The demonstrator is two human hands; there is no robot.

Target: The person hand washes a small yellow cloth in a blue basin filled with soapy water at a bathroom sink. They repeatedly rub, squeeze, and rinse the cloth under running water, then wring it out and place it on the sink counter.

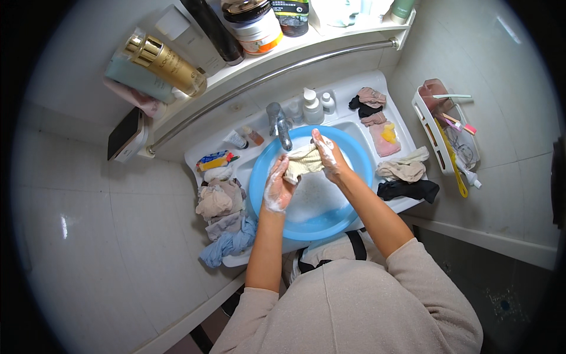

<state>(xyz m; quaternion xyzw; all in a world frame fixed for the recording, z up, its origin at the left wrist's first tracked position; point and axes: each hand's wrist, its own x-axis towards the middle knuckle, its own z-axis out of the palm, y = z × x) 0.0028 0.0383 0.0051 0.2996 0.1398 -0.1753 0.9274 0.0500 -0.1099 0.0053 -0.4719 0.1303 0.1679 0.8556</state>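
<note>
A cream ribbed cloth, perhaps a sock, [305, 160] is stretched between my hands above a round blue plastic basin [363, 163]. My left hand [280, 186], coated in suds, holds its lower left end. At its upper right end, my right hand [327, 155] grips the cloth, also with foam on the fingers. White soap foam [316, 197] covers much of the water in the basin. The metal faucet [278, 126] reaches over the basin's back rim, close above my left hand. The basin rests on the white washbasin [378, 82].
Crumpled beige clothes [220, 199] and a light blue cloth [230, 243] lie on the left ledge. On the right ledge are a pink cloth [384, 144], beige cloths [402, 169] and a black cloth [409, 190]. Pump bottle [312, 108] stands behind; metal rail [274, 79] crosses above.
</note>
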